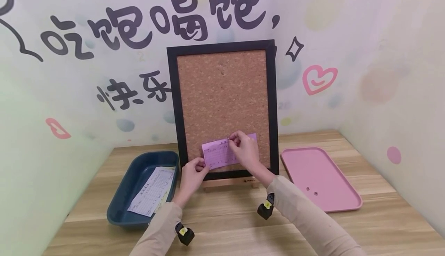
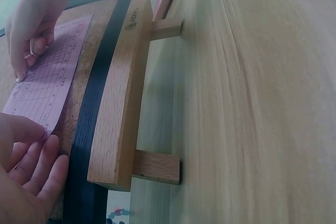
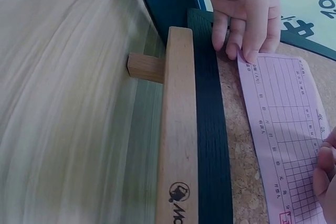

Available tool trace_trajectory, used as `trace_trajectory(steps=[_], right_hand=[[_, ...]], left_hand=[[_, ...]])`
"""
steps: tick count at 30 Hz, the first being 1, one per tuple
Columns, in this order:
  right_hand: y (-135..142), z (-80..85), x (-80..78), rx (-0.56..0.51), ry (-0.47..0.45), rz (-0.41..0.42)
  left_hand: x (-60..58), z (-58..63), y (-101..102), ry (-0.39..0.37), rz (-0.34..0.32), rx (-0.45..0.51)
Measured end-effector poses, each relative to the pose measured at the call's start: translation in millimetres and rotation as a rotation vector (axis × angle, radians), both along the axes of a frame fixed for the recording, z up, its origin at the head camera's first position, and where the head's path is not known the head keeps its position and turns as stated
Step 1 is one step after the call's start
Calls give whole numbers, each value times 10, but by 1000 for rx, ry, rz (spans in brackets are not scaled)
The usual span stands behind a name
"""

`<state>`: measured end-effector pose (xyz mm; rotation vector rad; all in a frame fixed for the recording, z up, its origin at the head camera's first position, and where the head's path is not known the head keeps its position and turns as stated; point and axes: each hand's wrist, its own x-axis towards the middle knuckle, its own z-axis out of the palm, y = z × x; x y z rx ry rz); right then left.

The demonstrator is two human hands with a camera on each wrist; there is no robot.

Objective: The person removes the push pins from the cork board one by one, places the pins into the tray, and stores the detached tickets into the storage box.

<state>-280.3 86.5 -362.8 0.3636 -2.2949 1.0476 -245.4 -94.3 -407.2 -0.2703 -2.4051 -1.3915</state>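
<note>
A lilac printed receipt slip (image 1: 217,156) lies slightly slanted against the lower part of a black-framed corkboard (image 1: 224,94). At its lower left corner my left hand (image 1: 193,173) pinches the paper between thumb and fingers; the right wrist view shows this left hand (image 3: 247,22) from the other side. My right hand (image 1: 246,151) is at the slip's top edge, near the middle, with thumb and index finger pinched on a small pushpin mostly hidden by the fingertips. In the left wrist view the right hand (image 2: 37,30) bends over the paper, its other fingers curled.
A dark blue bin (image 1: 116,205) on the left holds white and yellow slips (image 1: 153,190). On the right lies a pink tray (image 1: 323,171) with two small pins (image 1: 311,191). A wooden easel ledge (image 2: 118,98) supports the board on the wood-grain table (image 1: 229,221).
</note>
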Motion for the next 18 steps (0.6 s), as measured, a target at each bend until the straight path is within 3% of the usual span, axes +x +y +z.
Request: trace_trajectory(steps=[9, 18], right_hand=[[-25, -37, -7, -18, 22, 1], [-23, -6, 4, 35, 9, -2]], left_hand=[[7, -11, -26, 4, -2, 12], [12, -27, -40, -7, -12, 15]])
